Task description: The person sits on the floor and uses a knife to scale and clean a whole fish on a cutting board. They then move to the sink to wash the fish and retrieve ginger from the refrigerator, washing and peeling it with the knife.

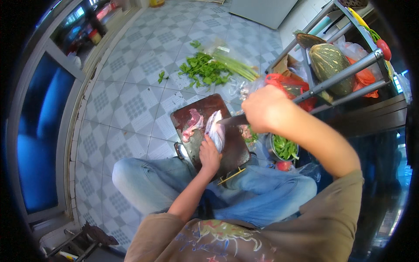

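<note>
A dark cutting board (234, 144) lies in front of my knees. On it is a pale piece of raw meat (216, 134) with a silvery sheen. My left hand (210, 154) grips the near end of this piece and holds it against the board. My right hand (263, 109) is closed around the handle of a knife, raised over the board's right side. The knife blade (232, 121) points left, its tip at the upper part of the meat. To the left, a second chunk of red raw meat with pale fat (193, 124) rests on the board.
Leafy celery (209, 68) lies on the tiled floor (131, 131) beyond the board. At the right stand a metal bowl of green leaves (284, 147), a red round item (283, 165) and a metal rack (340, 78) holding a large green squash (330, 67). A glazed door (44, 137) borders the left.
</note>
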`<state>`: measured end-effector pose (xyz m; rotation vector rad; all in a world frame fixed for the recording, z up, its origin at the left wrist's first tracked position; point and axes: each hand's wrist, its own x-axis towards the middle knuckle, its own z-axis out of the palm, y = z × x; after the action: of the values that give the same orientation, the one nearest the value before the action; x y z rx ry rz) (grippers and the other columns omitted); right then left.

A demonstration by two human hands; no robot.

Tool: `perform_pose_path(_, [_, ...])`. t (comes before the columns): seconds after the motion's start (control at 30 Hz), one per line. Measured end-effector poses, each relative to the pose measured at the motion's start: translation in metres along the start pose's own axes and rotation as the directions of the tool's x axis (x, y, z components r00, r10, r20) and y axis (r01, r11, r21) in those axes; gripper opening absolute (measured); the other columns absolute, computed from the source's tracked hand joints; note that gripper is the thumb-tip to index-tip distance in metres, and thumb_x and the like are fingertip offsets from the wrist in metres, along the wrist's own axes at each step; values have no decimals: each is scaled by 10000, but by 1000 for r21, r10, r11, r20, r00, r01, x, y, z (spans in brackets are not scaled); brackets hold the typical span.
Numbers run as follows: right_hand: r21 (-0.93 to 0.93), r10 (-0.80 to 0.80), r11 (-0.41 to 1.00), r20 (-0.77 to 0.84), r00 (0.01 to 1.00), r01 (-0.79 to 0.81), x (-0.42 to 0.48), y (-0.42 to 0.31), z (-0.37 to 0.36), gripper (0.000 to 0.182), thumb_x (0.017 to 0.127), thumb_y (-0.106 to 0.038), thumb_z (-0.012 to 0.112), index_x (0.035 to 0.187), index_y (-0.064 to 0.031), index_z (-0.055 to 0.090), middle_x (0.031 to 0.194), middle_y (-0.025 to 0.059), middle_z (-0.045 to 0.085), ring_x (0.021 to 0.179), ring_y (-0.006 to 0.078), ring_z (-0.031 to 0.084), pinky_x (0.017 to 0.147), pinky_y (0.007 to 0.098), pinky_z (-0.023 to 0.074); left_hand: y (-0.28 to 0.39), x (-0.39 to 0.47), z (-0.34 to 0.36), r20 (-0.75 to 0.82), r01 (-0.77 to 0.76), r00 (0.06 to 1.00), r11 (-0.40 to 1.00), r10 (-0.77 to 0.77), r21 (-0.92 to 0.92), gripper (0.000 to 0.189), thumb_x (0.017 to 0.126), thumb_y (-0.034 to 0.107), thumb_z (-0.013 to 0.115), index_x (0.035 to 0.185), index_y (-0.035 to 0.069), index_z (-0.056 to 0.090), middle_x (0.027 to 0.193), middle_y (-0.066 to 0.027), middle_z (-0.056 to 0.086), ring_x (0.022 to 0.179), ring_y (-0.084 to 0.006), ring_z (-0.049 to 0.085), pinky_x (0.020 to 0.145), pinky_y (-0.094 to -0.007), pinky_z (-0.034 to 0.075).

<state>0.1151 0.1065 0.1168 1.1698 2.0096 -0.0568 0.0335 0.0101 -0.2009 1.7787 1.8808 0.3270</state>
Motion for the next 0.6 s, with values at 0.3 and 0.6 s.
perform_pose_path(0.3, [-8, 9, 1000, 3, 1000, -9, 20, 5, 2, 201, 721, -186, 613, 863, -64, 688, 873, 119, 673, 843, 257, 653, 715, 358, 513, 0, 4, 0, 16, 8, 1000, 1000, -8, -28, 975, 601, 152, 814, 1336, -74, 216, 1035, -204, 466, 947, -352, 530, 784, -399, 469])
perform_pose_path(0.6, [-50, -11, 999, 41, 999, 13, 26, -4, 0, 211, 726, -171, 610, 901, -87, 693, 897, 119, 676, 854, 253, 654, 719, 357, 514, 0, 3, 3, -35, -16, 999, 998, 14, -63, 973, 597, 142, 816, 1337, -69, 221, 1041, -211, 467, 937, -361, 532, 773, -403, 469])
